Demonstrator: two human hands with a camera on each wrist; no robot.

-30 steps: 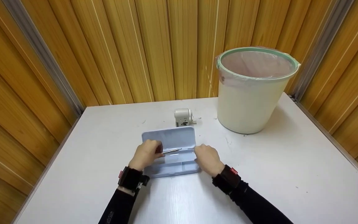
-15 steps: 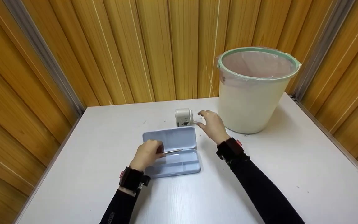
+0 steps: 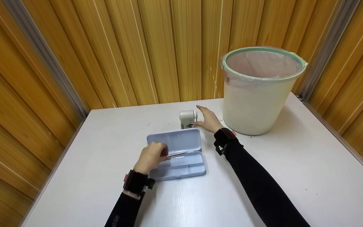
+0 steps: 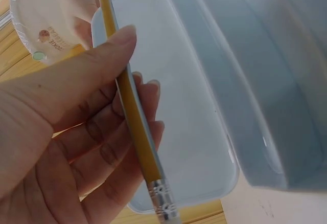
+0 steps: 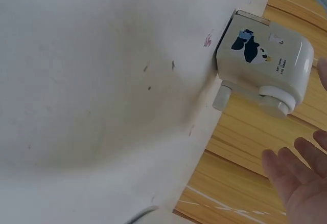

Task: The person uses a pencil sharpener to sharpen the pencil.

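My left hand (image 3: 151,157) pinches a pencil (image 4: 140,127) between thumb and fingers, over the opened light-blue pencil case (image 3: 197,170). Yellow and silver stripes run along the pencil; its sharpened tip points away to the right in the head view. In the left wrist view a silver ferrule (image 4: 161,197) is at the near end. Behind the case stands a white crank pencil sharpener (image 5: 271,60) with a panda picture. My right hand (image 3: 210,121) is just right of the sharpener, fingers spread and thumb apart, near its crank handle (image 5: 222,97).
A tall cream bin (image 3: 254,104) with a green rim and a clear liner stands at the back right. Wood-patterned walls (image 3: 156,50) enclose the white table (image 3: 106,151) at the back and sides. Small dark specks (image 5: 172,65) lie near the sharpener.
My right hand has left the case's right side and moved away from me to beside the sharpener, its fingers spreading. The left hand keeps the pencil over the case.
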